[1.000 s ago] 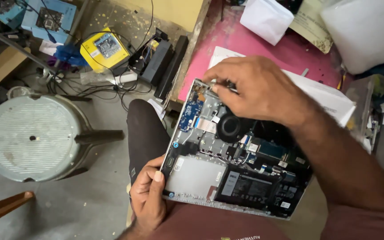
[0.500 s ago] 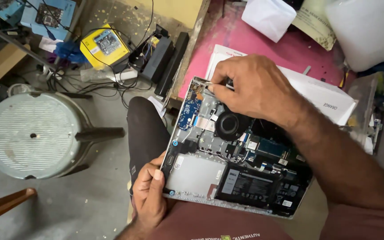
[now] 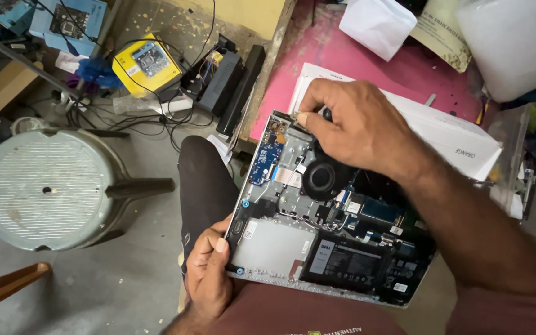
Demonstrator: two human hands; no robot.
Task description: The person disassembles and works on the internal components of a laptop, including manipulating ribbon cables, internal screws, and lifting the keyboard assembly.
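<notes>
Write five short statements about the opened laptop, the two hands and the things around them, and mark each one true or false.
1. The laptop lies with its bottom cover off, so its inner parts show. True.
2. The left hand holds a hammer. False: it grips the near left corner of the laptop.
3. The right hand is at the far corner of the laptop, pinching a small dark tool. True.
4. The round black fan lies on the floor. False: it sits inside the laptop, just below the right hand.
5. The round grey stool stands on the pink table. False: it stands on the floor, left of the person's knee.
</notes>
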